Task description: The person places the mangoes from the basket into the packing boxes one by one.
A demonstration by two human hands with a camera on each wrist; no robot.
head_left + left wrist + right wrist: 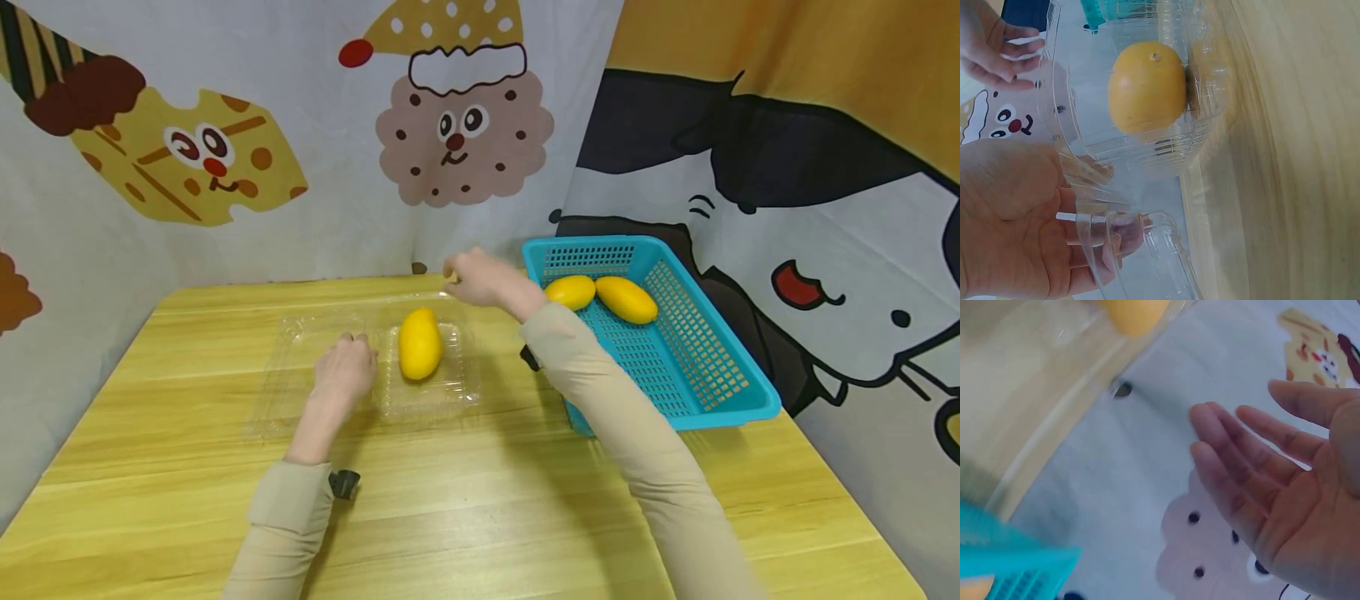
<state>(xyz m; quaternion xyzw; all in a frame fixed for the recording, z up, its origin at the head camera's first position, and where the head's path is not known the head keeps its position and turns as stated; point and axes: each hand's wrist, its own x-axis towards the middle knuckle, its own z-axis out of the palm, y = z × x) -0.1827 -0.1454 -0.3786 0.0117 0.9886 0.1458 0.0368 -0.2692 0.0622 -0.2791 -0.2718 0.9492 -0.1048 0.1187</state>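
Note:
In the head view a yellow mango (420, 343) lies in the right half of a clear plastic clamshell box (457, 392). The box's lid (288, 375) is folded out to the left. My left hand (347, 367) is over the middle of the box, left of the mango. Its loosely bent fingers (1079, 256) show partly through the clear plastic in the left wrist view. My right hand (483, 279) hovers beyond the box's far right corner, fingers apart and relaxed. Nothing is in its palm (1310, 519) in the right wrist view.
A blue plastic basket (712, 412) stands at the right of the wooden table (450, 517), below my right forearm's far side. Two more mangoes (628, 300) lie at its back. A printed cloth (315, 242) hangs along the table's far edge.

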